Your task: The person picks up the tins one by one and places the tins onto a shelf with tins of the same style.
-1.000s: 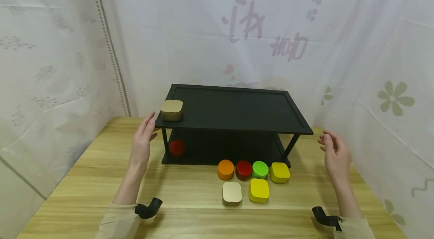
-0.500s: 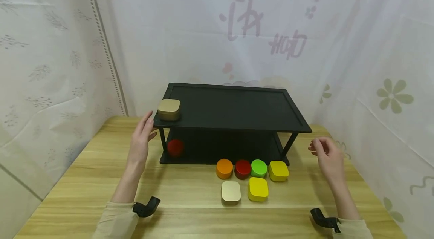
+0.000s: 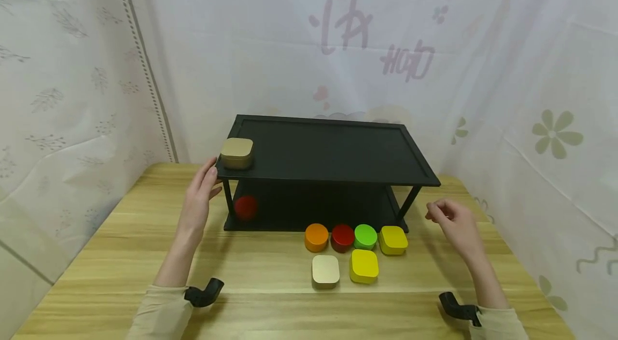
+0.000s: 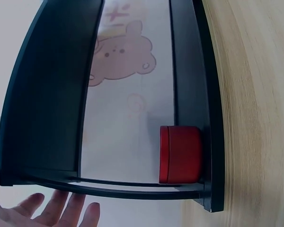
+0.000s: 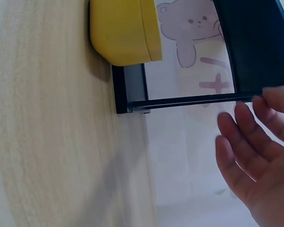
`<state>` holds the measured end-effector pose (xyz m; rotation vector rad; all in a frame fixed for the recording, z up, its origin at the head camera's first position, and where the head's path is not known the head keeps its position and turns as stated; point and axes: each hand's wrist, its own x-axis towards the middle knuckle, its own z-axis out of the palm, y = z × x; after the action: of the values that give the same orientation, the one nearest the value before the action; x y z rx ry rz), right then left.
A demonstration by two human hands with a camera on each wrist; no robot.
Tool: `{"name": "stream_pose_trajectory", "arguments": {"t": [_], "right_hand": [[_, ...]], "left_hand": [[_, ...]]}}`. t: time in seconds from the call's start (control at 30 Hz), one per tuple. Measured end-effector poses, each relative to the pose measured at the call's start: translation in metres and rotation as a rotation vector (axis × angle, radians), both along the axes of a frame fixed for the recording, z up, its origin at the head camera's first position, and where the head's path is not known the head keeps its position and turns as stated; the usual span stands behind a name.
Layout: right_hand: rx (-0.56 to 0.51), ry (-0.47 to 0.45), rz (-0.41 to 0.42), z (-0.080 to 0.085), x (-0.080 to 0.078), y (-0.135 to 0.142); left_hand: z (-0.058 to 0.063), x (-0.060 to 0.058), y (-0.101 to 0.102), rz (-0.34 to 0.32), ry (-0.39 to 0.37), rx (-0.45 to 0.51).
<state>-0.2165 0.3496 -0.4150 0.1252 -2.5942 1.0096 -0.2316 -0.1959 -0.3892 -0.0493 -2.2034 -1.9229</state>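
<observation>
The relaxed left hand point(image 3: 195, 203) was at the shelf point(image 3: 328, 149)'s left edge, the empty, loosely curled right hand point(image 3: 458, 226) to its right.

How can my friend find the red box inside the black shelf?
Find the black shelf on the wooden table, then go to its lower board. At the left end, near the person's left hand, sits a round red box. The other red box stands outside, beside the green box; only this one is inside.
</observation>
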Motion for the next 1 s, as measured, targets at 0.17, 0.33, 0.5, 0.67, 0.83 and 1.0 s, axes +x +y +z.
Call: {"name": "stream_pose_trajectory", "arguments": {"t": [0.17,0.33,0.5,0.67,0.83,1.0], "right_hand": [[0.023,-0.041,0.086,-0.0006,-0.0010,0.0013],[0.045,-0.074,0.176,-0.0012,-0.0012,-0.0007],[0.044,-0.102,0.255,-0.0030,-0.0027,-0.0029],[0.081,-0.163,0.306,-0.0050,-0.0037,-0.0044],[0.089,-0.230,0.359,-0.0075,-0.0046,-0.0056],[0.080,-0.280,0.399,-0.0090,-0.0045,-0.0061]], "left_hand": [[0.0001,-0.0008,-0.0013,-0.027,0.005,0.025],[-0.0002,-0.0005,-0.0018,-0.043,-0.005,0.038],[0.0005,-0.0007,-0.0024,-0.059,0.004,0.057],[0.0002,-0.0007,-0.0028,-0.071,0.007,0.052],[-0.0011,-0.0012,-0.0048,-0.098,0.023,0.025],[-0.0007,-0.0015,-0.0050,-0.110,0.039,-0.037]]}}
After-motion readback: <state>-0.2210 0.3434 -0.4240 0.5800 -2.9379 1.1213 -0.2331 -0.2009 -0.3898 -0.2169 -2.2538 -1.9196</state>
